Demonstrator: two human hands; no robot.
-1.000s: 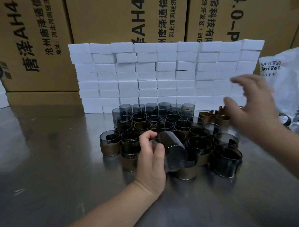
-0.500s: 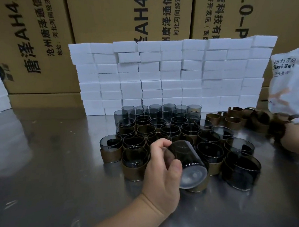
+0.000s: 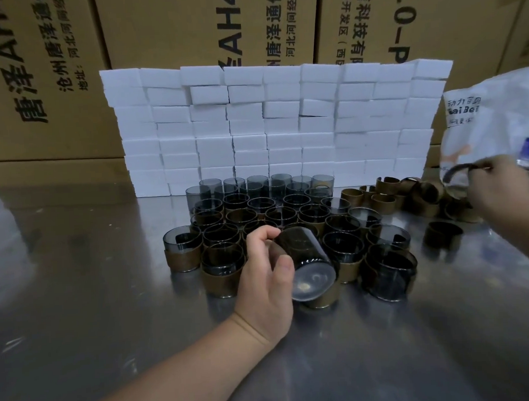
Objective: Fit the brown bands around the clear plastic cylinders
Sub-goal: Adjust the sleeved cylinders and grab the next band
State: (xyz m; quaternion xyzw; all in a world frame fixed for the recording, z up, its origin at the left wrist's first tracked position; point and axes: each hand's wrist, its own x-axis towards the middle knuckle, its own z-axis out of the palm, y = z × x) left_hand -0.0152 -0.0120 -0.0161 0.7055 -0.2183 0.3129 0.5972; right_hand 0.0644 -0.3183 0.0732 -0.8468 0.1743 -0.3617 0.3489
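My left hand [image 3: 265,271] grips a bare clear smoky cylinder [image 3: 305,259], tilted with its closed base toward me, just above the front of the cluster. Several cylinders [image 3: 266,212] stand upright on the steel table, the nearer ones wearing brown bands [image 3: 181,260]. A heap of loose brown bands [image 3: 408,198] lies at the right. My right hand [image 3: 502,187] is over that heap at the frame's right edge and pinches one brown band [image 3: 456,170], lifted off the pile. A single loose band [image 3: 442,233] stands apart beside the cluster.
A wall of stacked white foam blocks [image 3: 272,124] stands right behind the cylinders. Large cardboard boxes [image 3: 171,28] rise behind it. A white printed plastic bag [image 3: 493,117] sits at the far right. The steel table [image 3: 79,299] stretches toward me.
My right hand swung from above the cluster out to the band heap on the right and picked up a band. My left hand tipped the cylinder's base toward me.
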